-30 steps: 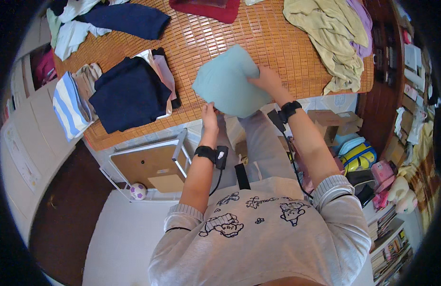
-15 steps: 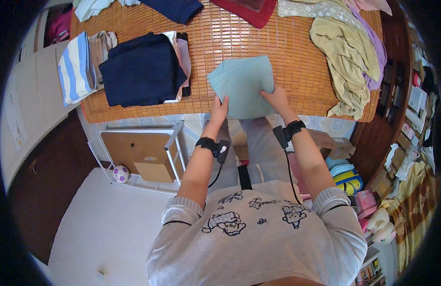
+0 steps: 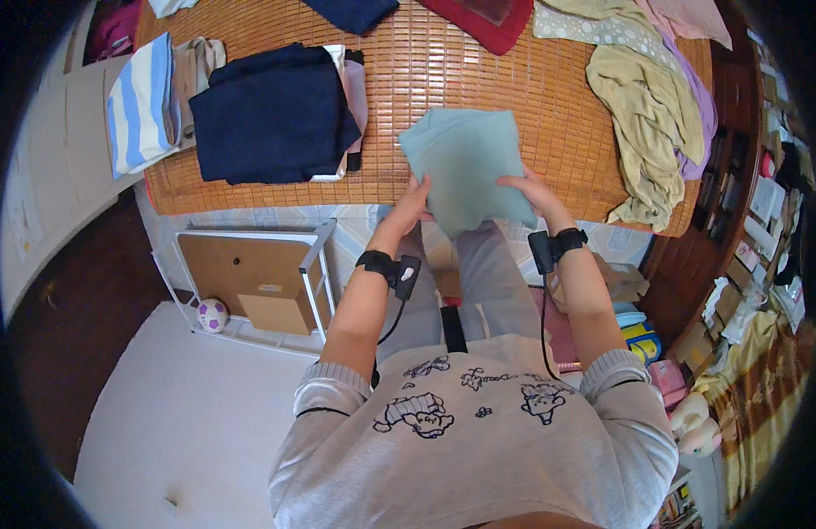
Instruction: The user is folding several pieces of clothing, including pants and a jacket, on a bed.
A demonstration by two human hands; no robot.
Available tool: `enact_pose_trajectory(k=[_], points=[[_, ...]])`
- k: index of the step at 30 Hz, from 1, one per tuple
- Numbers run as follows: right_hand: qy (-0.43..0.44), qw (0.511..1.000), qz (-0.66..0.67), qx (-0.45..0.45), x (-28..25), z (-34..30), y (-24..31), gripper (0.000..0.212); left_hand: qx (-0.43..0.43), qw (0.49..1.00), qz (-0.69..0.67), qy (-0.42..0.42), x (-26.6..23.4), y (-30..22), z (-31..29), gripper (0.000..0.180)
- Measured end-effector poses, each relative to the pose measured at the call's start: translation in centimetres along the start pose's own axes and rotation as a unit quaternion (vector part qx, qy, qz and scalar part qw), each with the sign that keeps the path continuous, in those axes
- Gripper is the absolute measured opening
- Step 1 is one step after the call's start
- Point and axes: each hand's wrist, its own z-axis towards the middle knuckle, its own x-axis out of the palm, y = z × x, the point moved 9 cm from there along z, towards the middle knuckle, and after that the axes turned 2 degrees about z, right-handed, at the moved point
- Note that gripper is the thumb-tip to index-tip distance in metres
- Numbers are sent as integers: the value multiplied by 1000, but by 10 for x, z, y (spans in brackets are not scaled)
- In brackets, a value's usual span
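Note:
A folded pale teal garment [image 3: 465,167] is held between my two hands at the near edge of the mat-topped table [image 3: 381,176]. My left hand [image 3: 412,203] grips its lower left side, thumb on top and fingers underneath. At the right side, my right hand [image 3: 536,192] pinches it the same way, with the fingers partly hidden below the cloth. The near edge of the garment hangs over the table edge above my legs. To the left lies a stack topped with dark navy folded clothes [image 3: 267,115].
Striped blue and white cloth [image 3: 143,106] lies far left. A crumpled yellow-green garment [image 3: 646,123] covers the right end, with dotted cloth [image 3: 593,26] behind. A dark red cloth [image 3: 487,22] is at the back. Below stand a white folding frame [image 3: 324,264] and a ball [image 3: 212,315].
My hands and the teal garment have shifted slightly right and nearer in the picture. The garment's near edge droops lower, and its upper left corner looks more folded.

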Motion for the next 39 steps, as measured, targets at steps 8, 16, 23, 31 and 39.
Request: enact_pose_trajectory(k=[8,16,23,31,39], points=[[-5,999,-1,-54,12,-31,67,54,72,993,-90,12,10,-38,-40,59],[72,978,-149,-124,115,-63,189,68,214,956,-200,-32,-42,-98,-107,60],[228,864,-354,-274,305,-81,296,71,247,905,-314,-145,-130,-148,-200,55],[141,704,-601,-350,403,30,303,60,250,882,-352,-188,-221,-110,-145,50],[28,628,-665,-404,385,100,286,73,263,891,-335,-155,-236,-104,-123,65]])
